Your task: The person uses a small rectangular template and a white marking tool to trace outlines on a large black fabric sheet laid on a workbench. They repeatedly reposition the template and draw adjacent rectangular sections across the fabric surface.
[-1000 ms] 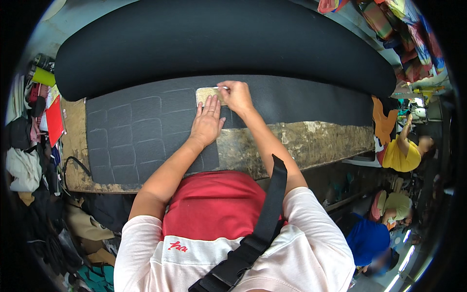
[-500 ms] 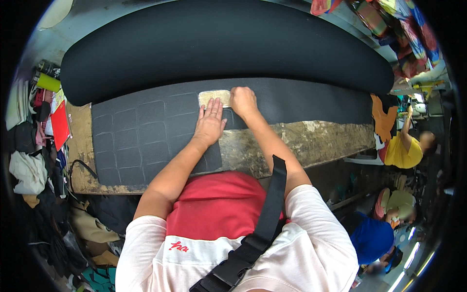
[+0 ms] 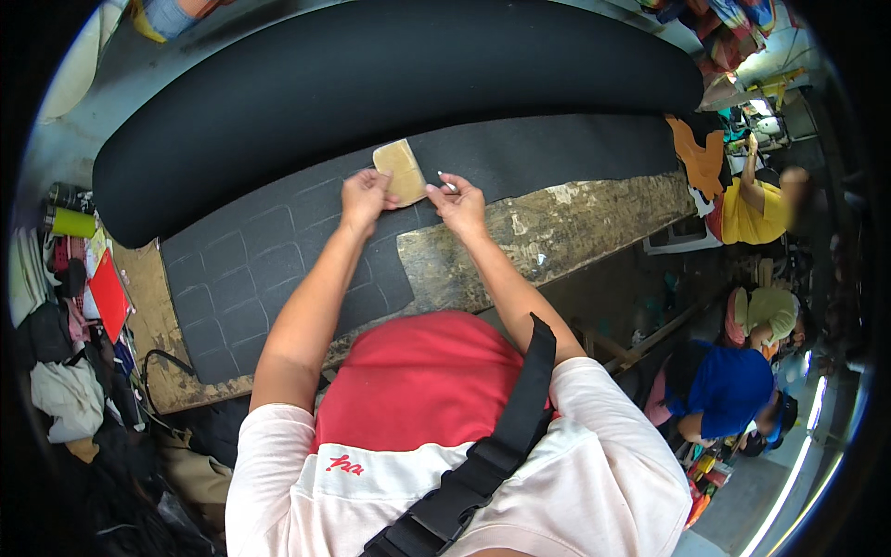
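Note:
A tan, roughly square flat template (image 3: 401, 173) with rounded corners is tilted up above the dark grey fabric sheet (image 3: 557, 153). My left hand (image 3: 365, 200) grips its lower left part between thumb and fingers. At the template's lower right edge is my right hand (image 3: 459, 206), pinching a small white marking stick (image 3: 446, 187), perhaps chalk or a pen. Its thumb is close to the template; I cannot tell if they touch. Left of my hands, pale outlines of rounded squares (image 3: 264, 230) run in rows across the fabric.
A thick black roll of material (image 3: 399, 79) lies along the table's far side. The worn wooden table (image 3: 538, 232) shows in front of the fabric. Orange scraps (image 3: 696, 153) sit at its right end, a red folder (image 3: 109, 295) at the left. Other people work at the right.
The template has been lifted from lying flat under my left palm and turned. My left hand has gone from pressing to gripping it, and my right hand has drawn back nearer. The view has rotated.

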`<state>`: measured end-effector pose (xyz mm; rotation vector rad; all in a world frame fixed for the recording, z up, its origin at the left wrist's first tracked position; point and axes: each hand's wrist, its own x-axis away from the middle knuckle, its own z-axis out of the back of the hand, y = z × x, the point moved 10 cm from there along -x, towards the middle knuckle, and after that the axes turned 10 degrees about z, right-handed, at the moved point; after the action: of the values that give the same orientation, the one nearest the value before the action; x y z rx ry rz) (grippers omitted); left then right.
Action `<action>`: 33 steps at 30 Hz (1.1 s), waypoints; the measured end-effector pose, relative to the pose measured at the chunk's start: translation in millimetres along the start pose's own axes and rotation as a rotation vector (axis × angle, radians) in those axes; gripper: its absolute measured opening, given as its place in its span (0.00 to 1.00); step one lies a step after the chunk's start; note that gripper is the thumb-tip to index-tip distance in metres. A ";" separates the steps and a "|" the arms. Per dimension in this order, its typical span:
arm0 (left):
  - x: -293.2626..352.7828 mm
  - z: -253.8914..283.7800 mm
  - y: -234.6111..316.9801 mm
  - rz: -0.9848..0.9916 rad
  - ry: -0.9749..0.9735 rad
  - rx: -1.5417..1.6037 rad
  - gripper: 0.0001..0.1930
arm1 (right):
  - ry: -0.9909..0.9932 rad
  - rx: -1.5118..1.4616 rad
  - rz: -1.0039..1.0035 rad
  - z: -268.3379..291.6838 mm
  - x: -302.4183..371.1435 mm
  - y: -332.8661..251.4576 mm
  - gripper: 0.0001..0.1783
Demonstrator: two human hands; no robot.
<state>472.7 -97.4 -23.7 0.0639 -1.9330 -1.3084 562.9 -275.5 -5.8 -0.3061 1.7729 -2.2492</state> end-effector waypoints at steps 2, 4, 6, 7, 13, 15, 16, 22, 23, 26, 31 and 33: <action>16.5 -26.0 -27.4 0.092 -0.141 0.333 0.08 | 0.054 -0.371 -0.079 -10.3 0.9 8.6 0.20; 38.5 -39.2 -47.5 0.112 -0.140 0.146 0.10 | -0.077 -0.271 -0.018 -10.7 -13.5 0.2 0.21; 65.1 -43.2 -46.9 -0.084 -0.013 -0.430 0.12 | -0.207 -0.174 0.031 2.7 -29.6 -4.4 0.22; 78.9 -54.3 -37.9 -0.268 -0.012 -0.657 0.10 | -0.328 -0.118 0.008 5.0 -34.6 -1.0 0.21; 103.4 -108.1 -3.5 -1.016 0.124 -0.899 0.12 | -0.557 0.078 0.106 5.3 -48.9 13.2 0.20; 85.8 -117.4 -9.6 -1.013 0.129 -0.973 0.15 | -0.514 0.266 0.252 8.6 -48.8 5.2 0.18; 79.7 -118.6 -13.1 -1.014 0.127 -0.990 0.15 | -0.494 0.309 0.319 9.9 -48.5 -1.6 0.16; 67.5 -114.1 -31.9 -0.995 0.133 -1.032 0.14 | -0.323 0.421 0.524 33.5 -58.2 -44.0 0.10; 67.8 -114.4 -32.5 -0.996 0.140 -1.034 0.13 | -0.389 0.425 0.461 26.1 -59.9 -39.8 0.10; 69.2 -114.7 -30.3 -0.994 0.174 -1.028 0.12 | -0.612 0.391 0.368 -10.7 -53.0 -32.4 0.10; 67.4 -116.1 -29.0 -0.927 0.148 -1.043 0.11 | -0.739 0.548 0.513 -49.8 -37.2 -39.5 0.09; 71.6 -116.0 -25.4 -0.972 0.181 -1.039 0.11 | -0.746 0.666 0.519 -39.7 -44.0 -35.5 0.09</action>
<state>486.3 -229.7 15.4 0.6176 -0.8216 -2.6665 589.0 -216.7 19.3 -0.4066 0.5953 -1.8413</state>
